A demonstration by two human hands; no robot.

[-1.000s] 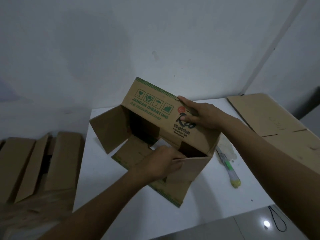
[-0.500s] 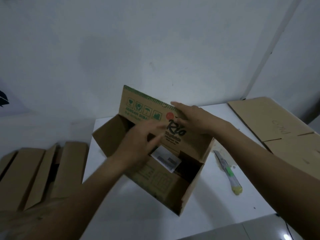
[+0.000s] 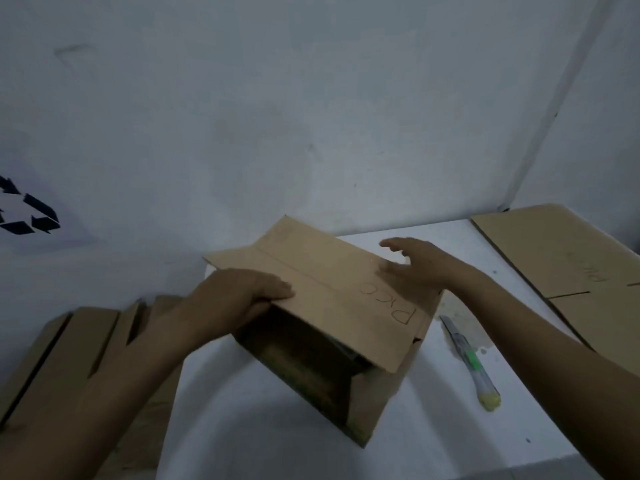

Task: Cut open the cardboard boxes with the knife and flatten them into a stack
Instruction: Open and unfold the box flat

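Note:
A brown cardboard box (image 3: 332, 306) lies tipped on the white table (image 3: 433, 427), its plain upper panel folded down towards me and its dark inside showing beneath. My left hand (image 3: 239, 296) holds the panel's left edge, fingers on top. My right hand (image 3: 415, 265) lies open, fingers spread, on the panel's far right part. A utility knife (image 3: 472, 365) with a green slider and yellow end lies on the table right of the box, apart from both hands.
Flattened cardboard sheets (image 3: 568, 268) lie at the table's right back corner. More cardboard boxes (image 3: 65, 351) stand on the floor left of the table. A white wall runs close behind the table. The table's front edge is near the bottom right.
The box has been turned and its printed panel folded over, so the plain side now faces up. My left hand left the inside and took the panel's left edge.

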